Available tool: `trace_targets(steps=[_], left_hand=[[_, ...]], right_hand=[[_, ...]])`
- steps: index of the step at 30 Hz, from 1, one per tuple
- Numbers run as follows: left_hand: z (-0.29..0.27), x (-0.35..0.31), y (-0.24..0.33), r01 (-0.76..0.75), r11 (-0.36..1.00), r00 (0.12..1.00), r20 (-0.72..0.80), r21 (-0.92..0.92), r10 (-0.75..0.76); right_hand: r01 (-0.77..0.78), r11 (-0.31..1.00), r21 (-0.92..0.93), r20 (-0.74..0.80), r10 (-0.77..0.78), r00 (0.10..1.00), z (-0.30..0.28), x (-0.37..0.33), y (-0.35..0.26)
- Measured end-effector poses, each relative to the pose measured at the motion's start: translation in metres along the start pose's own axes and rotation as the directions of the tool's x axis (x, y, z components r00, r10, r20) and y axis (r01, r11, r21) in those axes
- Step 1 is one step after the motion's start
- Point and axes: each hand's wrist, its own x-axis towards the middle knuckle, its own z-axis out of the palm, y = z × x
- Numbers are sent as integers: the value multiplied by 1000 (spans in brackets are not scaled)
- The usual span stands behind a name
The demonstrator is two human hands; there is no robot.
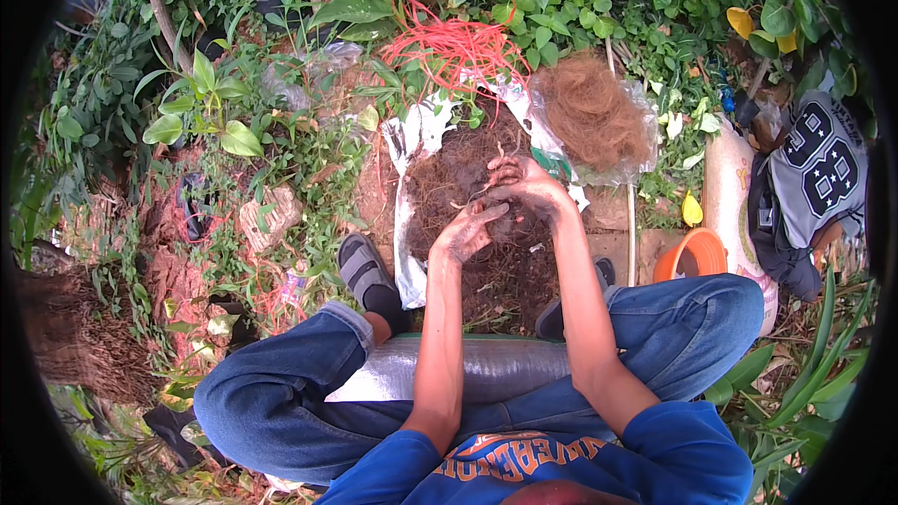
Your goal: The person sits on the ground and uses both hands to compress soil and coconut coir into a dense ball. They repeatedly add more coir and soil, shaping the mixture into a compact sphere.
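Left hand (466, 234), right hand (531, 189) above soil (500, 292), lettered blue shirt (678, 444), numbered grey jersey (821, 157)

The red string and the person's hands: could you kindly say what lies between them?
The head view shows white plastic, green leaves and dark soil between them.

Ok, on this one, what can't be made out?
Head view, whatever the left hand and right hand may hold: hidden by their fingers and too small.
Head view, middle of the right shoe: behind the right forearm.
Head view, lower part of the orange pot: behind the right knee.
Head view, rest of the blue T-shirt: cut off by the lower edge.
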Motion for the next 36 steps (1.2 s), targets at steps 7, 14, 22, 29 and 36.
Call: trace_targets(steps=[7, 14, 22, 29, 36], left_hand=[[-1, -3, -1, 18, 991, 1000, -10, 133, -17], [0, 3, -10, -49, 995, 992, -115, 82, 59], [-13, 5, -13, 36, 994, 999, -33, 107, -32], [-16, 18, -28, -14, 999, 985, -173, 33, 19], [-6, 27, -31, -36, 978, 929, -354, 206, 109]], right_hand=[[-94, 993, 73, -101, 101, 990, 18, 0, -5], [44, 920, 389, -109, -1, 994, 16, 15, 19], [101, 941, 323, -15, -101, 995, 6, 13, 16], [6, 962, 272, 64, -24, 998, 12, 11, 13], [7, 966, 259, 46, -19, 999, 10, 21, 28]])
